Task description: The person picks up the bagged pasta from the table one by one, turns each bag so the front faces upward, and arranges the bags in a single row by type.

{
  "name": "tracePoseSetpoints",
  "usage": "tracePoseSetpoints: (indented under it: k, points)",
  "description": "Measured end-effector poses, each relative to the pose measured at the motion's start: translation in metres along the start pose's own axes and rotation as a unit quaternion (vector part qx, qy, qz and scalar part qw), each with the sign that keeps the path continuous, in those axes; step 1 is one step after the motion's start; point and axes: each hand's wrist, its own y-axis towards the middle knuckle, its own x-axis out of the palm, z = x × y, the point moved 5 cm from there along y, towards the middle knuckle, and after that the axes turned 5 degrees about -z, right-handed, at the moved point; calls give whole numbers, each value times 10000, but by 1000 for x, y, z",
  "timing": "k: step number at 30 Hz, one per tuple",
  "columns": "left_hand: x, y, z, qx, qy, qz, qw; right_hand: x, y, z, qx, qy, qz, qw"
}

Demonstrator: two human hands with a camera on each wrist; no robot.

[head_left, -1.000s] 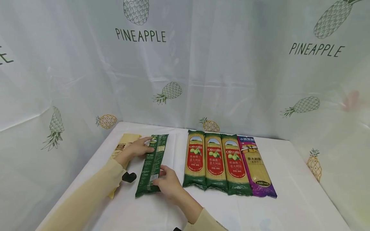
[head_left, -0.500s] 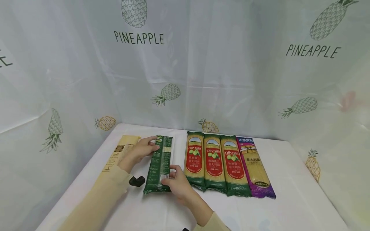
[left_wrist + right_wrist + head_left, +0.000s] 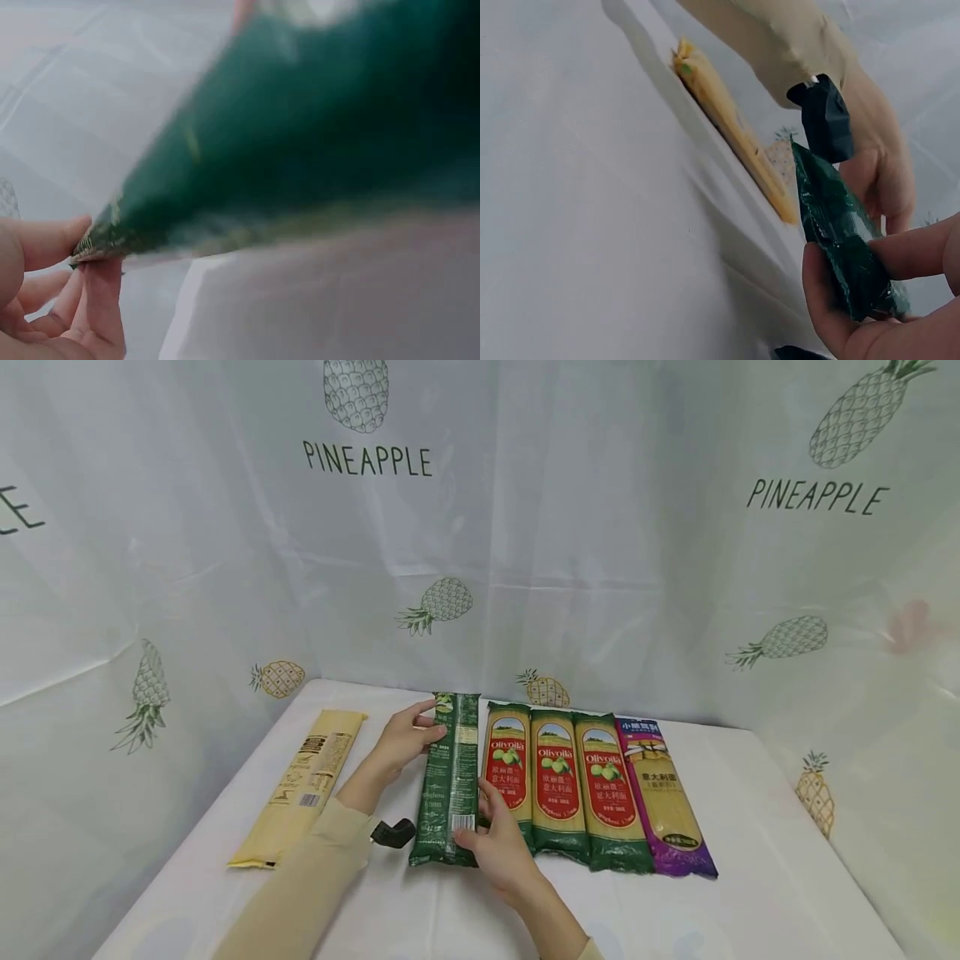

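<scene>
Head view alone shows the barcode (image 3: 462, 822) on the green packet (image 3: 448, 777) (both hands (image 3: 405, 739) (image 3: 501, 853) pinch its edges).

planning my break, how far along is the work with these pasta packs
Apparently done: three red-labelled packs and the purple pack lie side by side, fronts up. In hand: a green pack, back showing, gripped by the left hand and right hand. Probably remaining: setting that one down, then perhaps the yellow pack, which lies apart from the row.

Soft light, packet (image 3: 300, 127) blurred up close
</scene>
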Motion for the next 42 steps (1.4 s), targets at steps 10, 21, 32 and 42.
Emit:
tracePoseSetpoints:
  k: [10,21,32,42]
  points:
    - [8,-5,8,10,-113,452,9989,-9,0,5,-113,52,275,9995]
    - [5,-7,9,199,482,448,9976,-6,-1,4,-226,-111,460,9986]
    - [21,-18,41,780,2663,867,9568,-1,-1,3,-585,-525,587,9952]
    - [42,-25,51,386,2629,622,9620,-2,-2,-3,-1219,-2203,1245,9597]
